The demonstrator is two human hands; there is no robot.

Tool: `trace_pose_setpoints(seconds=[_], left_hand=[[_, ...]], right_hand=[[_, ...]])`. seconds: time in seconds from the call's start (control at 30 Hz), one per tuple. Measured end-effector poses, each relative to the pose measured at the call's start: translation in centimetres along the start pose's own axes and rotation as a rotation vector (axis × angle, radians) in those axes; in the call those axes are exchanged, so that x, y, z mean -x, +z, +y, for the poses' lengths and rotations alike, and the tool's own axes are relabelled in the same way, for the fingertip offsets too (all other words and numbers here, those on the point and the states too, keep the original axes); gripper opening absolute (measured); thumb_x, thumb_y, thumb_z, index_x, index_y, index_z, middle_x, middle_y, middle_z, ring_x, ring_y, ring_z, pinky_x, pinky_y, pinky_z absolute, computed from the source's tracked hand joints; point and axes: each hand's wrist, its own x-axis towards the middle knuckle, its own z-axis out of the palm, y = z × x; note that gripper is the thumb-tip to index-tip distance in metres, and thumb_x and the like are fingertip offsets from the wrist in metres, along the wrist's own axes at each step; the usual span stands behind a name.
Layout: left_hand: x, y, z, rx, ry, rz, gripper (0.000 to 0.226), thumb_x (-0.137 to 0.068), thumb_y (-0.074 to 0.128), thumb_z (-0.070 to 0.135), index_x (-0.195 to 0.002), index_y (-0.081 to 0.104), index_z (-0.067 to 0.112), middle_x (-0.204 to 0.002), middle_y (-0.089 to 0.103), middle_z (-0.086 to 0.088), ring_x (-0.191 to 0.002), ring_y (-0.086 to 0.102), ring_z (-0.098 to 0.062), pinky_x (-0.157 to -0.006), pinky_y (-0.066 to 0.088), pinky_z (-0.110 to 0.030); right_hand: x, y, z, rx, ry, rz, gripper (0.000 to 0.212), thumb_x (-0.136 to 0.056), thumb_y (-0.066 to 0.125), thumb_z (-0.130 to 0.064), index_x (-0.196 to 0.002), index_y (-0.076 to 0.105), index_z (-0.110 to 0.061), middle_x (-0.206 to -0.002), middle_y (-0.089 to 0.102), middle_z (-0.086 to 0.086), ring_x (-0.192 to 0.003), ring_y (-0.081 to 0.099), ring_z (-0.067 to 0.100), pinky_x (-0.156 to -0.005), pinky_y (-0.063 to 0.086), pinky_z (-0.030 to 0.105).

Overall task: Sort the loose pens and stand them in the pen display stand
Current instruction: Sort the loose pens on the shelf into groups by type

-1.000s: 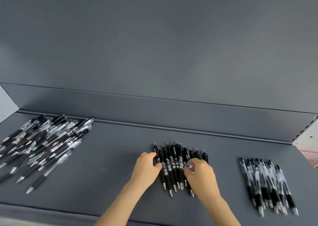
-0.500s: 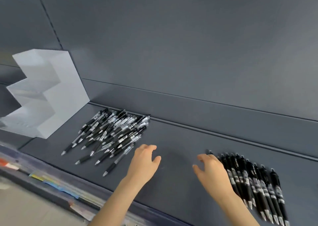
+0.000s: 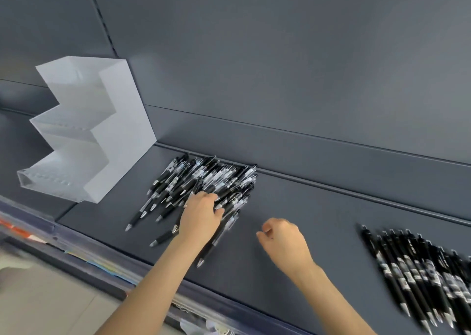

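Observation:
A heap of loose black and clear pens (image 3: 204, 179) lies on the grey shelf (image 3: 293, 202), just right of the white stepped pen display stand (image 3: 122, 120), whose tiers look empty. My left hand (image 3: 201, 217) is on the near edge of the heap, with fingers and thumb curled round a few pens. Hovering over bare shelf to the right, my right hand (image 3: 283, 240) has loosely curled fingers and holds nothing. A sorted row of black pens (image 3: 420, 273) lies side by side at the far right, partly cut off by the frame edge.
The shelf's grey back panel (image 3: 280, 67) rises behind the pens, with a low ledge along its foot. A label strip (image 3: 96, 260) with coloured tags runs along the shelf's front edge. Pale floor (image 3: 38, 299) shows at the lower left.
Both hands left the sorted black pens and moved left, and my view turned left with them. My left hand has reached the loose heap and closed on pens. The right hand's fingers have curled in.

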Motion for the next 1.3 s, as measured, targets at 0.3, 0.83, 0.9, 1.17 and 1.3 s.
trace_pose_setpoints(seconds=[0.3,0.83,0.9,1.17,1.3], left_hand=[[-3.7,-0.2,0.3,-0.125,0.101,-0.257,0.039,-0.09,0.057,0.027,-0.123,0.049,0.008,-0.124,0.047,-0.009,-0.106,0.056,-0.026,-0.084,0.044,-0.031],[-0.4,-2.7,1.9,0.989,-0.062,-0.451,0.01,-0.089,0.056,0.001,-0.083,0.059,-0.007,-0.056,0.05,-0.005,-0.048,0.043,-0.013,-0.05,0.035,-0.021],[0.6,-2.6,2.8,1.197,-0.109,-0.557,0.011,-0.089,0.052,-0.002,-0.085,0.062,-0.006,-0.062,0.051,-0.008,-0.05,0.044,-0.014,-0.049,0.033,-0.022],[3.9,-1.8,6.3,1.368,-0.131,-0.803,0.004,-0.077,0.061,-0.002,-0.081,0.063,-0.002,-0.066,0.052,-0.011,-0.047,0.045,-0.014,-0.044,0.035,-0.02],[5.3,-0.9,8.1,1.437,-0.171,-0.899,0.009,-0.072,0.059,0.004,-0.072,0.068,0.002,-0.064,0.053,-0.011,-0.046,0.045,-0.014,-0.042,0.035,-0.019]], right_hand=[[-1.6,4.3,-6.8,0.163,0.034,-0.155,0.047,-0.086,0.054,-0.049,-0.061,0.035,-0.014,-0.08,0.046,0.003,-0.082,0.056,0.025,-0.065,0.041,0.029],[-0.5,-1.5,-0.9,-0.834,0.258,0.031,0.021,-0.085,0.055,-0.006,-0.064,0.058,-0.008,-0.053,0.053,0.003,-0.051,0.046,0.015,-0.05,0.037,0.022],[0.2,-2.5,-0.7,-0.948,0.225,0.055,0.024,-0.086,0.054,-0.005,-0.063,0.057,-0.01,-0.053,0.053,0.003,-0.05,0.047,0.014,-0.05,0.037,0.023],[1.6,-5.0,0.7,-1.231,0.144,0.201,0.014,-0.089,0.055,-0.007,-0.077,0.062,-0.004,-0.065,0.054,0.014,-0.052,0.042,0.015,-0.052,0.035,0.025],[2.8,-5.8,1.8,-1.302,0.118,0.208,0.011,-0.088,0.057,-0.008,-0.08,0.062,-0.003,-0.066,0.054,0.012,-0.054,0.042,0.015,-0.054,0.034,0.026]])
